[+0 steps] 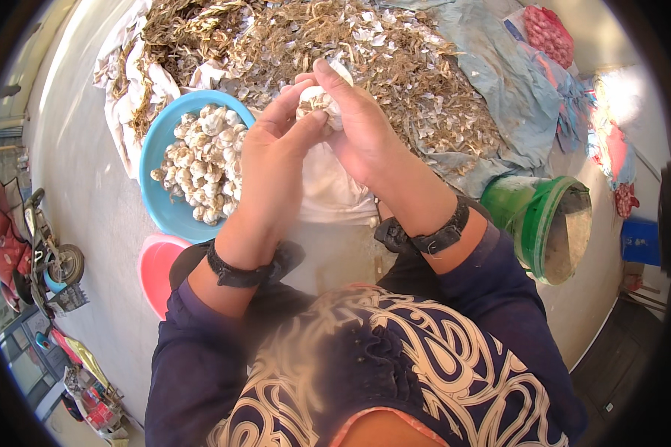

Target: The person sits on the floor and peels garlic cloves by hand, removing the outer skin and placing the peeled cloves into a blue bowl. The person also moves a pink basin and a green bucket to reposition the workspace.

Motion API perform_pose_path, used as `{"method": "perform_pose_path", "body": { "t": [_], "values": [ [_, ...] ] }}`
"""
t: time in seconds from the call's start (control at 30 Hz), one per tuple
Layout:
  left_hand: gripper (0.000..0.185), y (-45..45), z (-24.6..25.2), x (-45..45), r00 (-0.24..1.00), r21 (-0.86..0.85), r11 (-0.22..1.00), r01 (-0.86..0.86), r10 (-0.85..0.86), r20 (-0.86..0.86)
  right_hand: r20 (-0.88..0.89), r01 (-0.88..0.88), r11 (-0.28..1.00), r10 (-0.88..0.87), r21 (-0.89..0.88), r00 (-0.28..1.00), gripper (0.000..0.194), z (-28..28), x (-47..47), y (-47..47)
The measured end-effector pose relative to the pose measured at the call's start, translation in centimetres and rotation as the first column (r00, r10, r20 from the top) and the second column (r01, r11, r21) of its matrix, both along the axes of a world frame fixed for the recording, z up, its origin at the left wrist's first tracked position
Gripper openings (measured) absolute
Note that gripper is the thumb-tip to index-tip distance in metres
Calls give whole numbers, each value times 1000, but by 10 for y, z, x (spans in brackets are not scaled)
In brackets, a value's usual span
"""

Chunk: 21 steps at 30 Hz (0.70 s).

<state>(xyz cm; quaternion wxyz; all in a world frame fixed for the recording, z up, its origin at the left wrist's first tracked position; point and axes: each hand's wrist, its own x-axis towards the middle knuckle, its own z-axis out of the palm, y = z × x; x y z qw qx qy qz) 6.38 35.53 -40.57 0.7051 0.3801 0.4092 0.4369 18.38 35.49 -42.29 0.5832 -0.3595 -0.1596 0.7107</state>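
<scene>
Between my two hands is a whitish garlic bulb point(315, 101), held up over the near edge of a heap of dry garlic skins and stalks point(425, 95). My left hand point(277, 125) presses its thumb on the bulb's near side. Around the right side of the bulb curls my right hand point(363, 125), its thumb raised along the top. A white piece behind that thumb is partly hidden; I cannot tell whether it is skin or another bulb. Left of my left hand, a blue basin point(159, 137) contains many garlic bulbs point(204, 162), some hidden by my forearm.
A pink basin point(157, 268) sits by my left leg. On the right is a green bucket point(511, 209). Pale cloth point(335, 190) and blue-grey sheeting point(509, 100) lie under the heap. A red mesh sack point(548, 36) is at far right, a two-wheeler point(56, 260) at far left.
</scene>
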Motion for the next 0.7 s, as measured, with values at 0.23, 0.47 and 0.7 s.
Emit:
{"method": "perform_pose_path", "body": {
  "t": [0.23,0.47,0.7],
  "values": [
    [28,21,-9,9,996,147,989,-31,42,-73,110,193,979,-200,66,974,27,1,-2,8],
    [33,22,-9,7,999,210,977,-36,39,-10,-185,187,982,-178,32,966,34,-6,3,21],
    [35,29,-8,1,987,241,965,-106,133,-96,110,19,986,-37,163,993,29,5,7,16]
  ]
}}
